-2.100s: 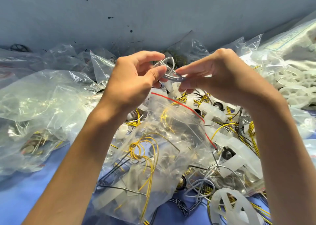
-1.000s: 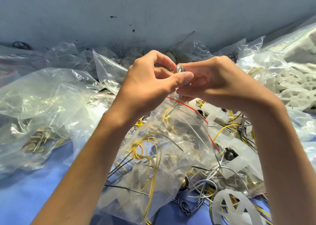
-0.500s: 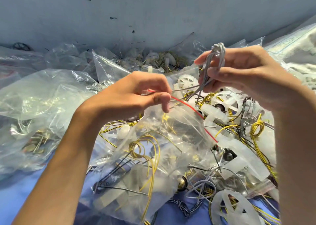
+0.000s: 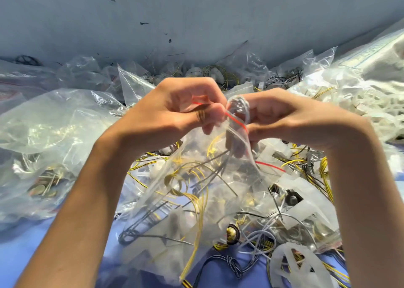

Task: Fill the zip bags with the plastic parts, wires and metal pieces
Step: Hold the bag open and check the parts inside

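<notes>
Hands nearly touching at frame centre. Left hand [image 4: 172,112] pinches the red-striped mouth of the zip bag [image 4: 185,211]; right hand [image 4: 290,117] grips a grey wire bundle [image 4: 238,104] right at that opening. Bag hangs below both hands, over the parts pile [image 4: 306,178].

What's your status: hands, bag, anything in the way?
Left hand grips bag rim. Right hand holds grey wire bundle at the mouth. Nothing visibly blocking; loose parts piled beneath.
</notes>
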### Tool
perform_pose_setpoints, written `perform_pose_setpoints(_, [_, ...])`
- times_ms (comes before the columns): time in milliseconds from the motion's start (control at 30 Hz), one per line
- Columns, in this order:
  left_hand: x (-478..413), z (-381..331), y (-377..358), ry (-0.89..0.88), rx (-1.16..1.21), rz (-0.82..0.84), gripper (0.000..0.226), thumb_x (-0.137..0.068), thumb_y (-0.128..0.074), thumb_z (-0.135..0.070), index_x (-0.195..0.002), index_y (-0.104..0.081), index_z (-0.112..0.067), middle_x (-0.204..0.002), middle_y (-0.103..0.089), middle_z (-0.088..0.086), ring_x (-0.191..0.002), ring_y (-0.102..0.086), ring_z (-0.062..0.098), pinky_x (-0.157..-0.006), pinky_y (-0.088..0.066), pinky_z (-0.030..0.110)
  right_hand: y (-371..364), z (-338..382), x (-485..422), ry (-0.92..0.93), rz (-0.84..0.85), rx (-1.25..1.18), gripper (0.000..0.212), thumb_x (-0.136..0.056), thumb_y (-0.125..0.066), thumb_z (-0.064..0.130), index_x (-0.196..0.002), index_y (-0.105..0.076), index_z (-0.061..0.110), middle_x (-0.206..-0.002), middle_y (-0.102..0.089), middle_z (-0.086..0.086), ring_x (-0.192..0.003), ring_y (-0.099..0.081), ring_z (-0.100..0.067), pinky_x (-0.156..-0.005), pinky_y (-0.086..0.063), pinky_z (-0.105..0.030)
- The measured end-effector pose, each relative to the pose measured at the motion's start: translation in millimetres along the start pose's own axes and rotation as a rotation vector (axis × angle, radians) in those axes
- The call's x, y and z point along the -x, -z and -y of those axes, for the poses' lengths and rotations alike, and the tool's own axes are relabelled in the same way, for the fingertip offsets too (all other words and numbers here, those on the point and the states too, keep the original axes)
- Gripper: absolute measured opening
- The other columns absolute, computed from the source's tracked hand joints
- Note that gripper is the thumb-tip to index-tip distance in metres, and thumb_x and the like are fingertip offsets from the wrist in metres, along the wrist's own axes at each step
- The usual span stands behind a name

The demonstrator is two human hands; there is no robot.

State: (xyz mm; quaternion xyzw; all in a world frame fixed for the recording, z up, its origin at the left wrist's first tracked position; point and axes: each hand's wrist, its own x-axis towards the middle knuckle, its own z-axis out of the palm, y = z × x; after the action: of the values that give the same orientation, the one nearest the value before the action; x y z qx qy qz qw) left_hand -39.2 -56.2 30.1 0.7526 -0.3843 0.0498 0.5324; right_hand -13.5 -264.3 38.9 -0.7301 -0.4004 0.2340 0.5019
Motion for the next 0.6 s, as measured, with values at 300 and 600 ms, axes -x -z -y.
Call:
perform_pose_setpoints(300, [-2.7, -6.8, -5.8, -0.119, 0.045, -0.119, 0.012, -0.091, -0.058, -0.012, -0.079, -0.056, -0.014, -0.068, -0.056, -0.007, -0.06, -0.049, 0.006, -0.061, -0.04, 0.014, -22.4, 3.8, -14.6, -0.038, 0.15, 0.145, 0.015, -0.088, -0.058, 0.008, -0.101, -0.06, 0.0, -0.092, -0.07, -0.017, -0.08, -0.07, -0.021, -0.069, -0.056, -0.028])
perform_pose_setpoints(600, [-0.8, -12.2, -2.5, -0.116, 0.023, -0.044, 0.006, -0.084, -0.057, -0.015, -0.079, -0.059, -0.014, -0.069, -0.057, -0.011, -0.061, -0.049, 0.006, -0.063, -0.039, 0.015, -22.7, -2.8, -23.6, -0.191, 0.183, 0.161, 0.041, -0.077, -0.064, 0.035, -0.115, -0.063, 0.023, -0.089, -0.076, -0.001, -0.078, -0.072, -0.01, -0.065, -0.052, -0.013])
